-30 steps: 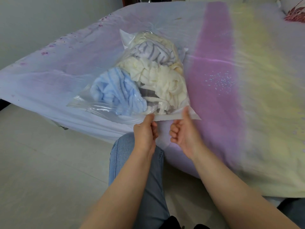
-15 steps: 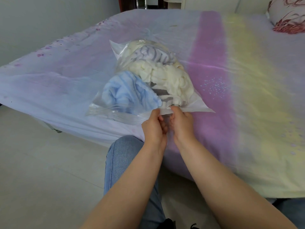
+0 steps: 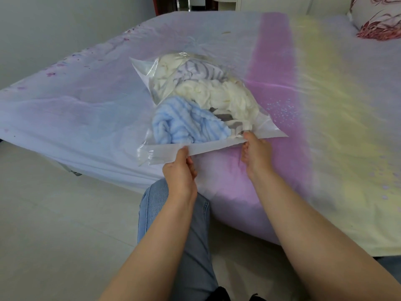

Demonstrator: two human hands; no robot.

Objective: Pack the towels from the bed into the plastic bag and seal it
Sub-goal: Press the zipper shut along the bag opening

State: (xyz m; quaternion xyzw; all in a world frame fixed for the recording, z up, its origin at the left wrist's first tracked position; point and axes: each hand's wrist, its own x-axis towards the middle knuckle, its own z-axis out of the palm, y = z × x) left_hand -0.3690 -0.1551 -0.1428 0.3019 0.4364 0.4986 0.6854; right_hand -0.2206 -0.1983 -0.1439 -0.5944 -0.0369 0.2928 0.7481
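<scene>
Bed: fills the far and right of the scene, sheet banded lilac, pink and pale yellow; floral pillow at the far right corner.
Floor: pale tiles, near left; a leg in jeans between the forearms.
Plastic bag: clear, lying on the bed near its near edge, mouth toward the near side, closed end pointing far.
Towels: all inside the bag — cream in the middle and far end, grey-striped at the far side, light blue at the near left; none visible loose on the sheet.
Mouth strip: stretched flat and taut between both hands, lifted slightly off the sheet.
Left hand: grip narrow, thumb and fingers pinching the strip left of its middle.
Right hand: grip narrow, pinching the strip toward its right end, just beside the cream towel.
Step in hand: apparently sealing, packing done.
Next move: probably pressing along the strip toward both corners, keeping towel fibres out of the closure; whether any stretch is already shut cannot be told.
</scene>
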